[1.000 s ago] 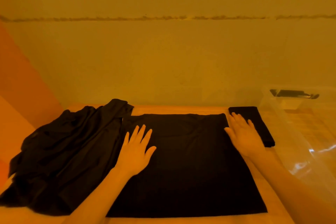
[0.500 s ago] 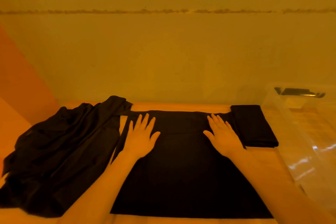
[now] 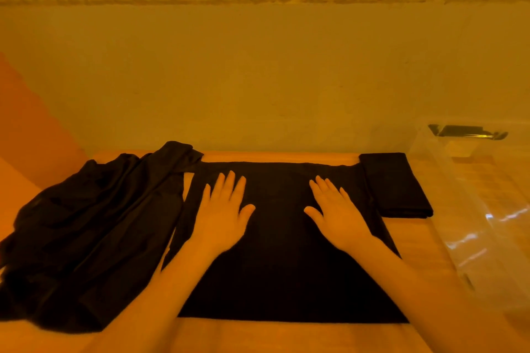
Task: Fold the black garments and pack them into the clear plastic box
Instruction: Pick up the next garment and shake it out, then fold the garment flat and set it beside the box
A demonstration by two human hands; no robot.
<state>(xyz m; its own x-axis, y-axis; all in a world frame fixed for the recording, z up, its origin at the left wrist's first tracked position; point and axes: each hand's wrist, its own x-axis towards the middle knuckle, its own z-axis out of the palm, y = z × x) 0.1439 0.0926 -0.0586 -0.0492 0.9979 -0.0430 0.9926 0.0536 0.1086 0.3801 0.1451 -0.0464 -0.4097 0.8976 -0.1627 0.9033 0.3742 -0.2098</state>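
Both hands flat on the spread black garment [image 3: 281, 272], which lies mid-bench w/ its near edge close to the bench [image 3: 286, 335] front edge. Left hand [image 3: 222, 209]: grip apart, fingers straight, palm down on the garment's left part. Right hand [image 3: 338, 212]: grip apart too, fingers straight, pressing the right part. Neither hand grasps anything. Folded black garment [image 3: 395, 183] sits at the far right of the bench, touching the spread one's far right corner. Crumpled pile of black garments [image 3: 86, 232] covers the bench's left side, overlapping the spread piece's left edge. Clear plastic box [image 3: 481, 209] stands at the right edge, beside the folded piece; a dark clip on its far rim. Plain wall [image 3: 258, 80] behind the bench.
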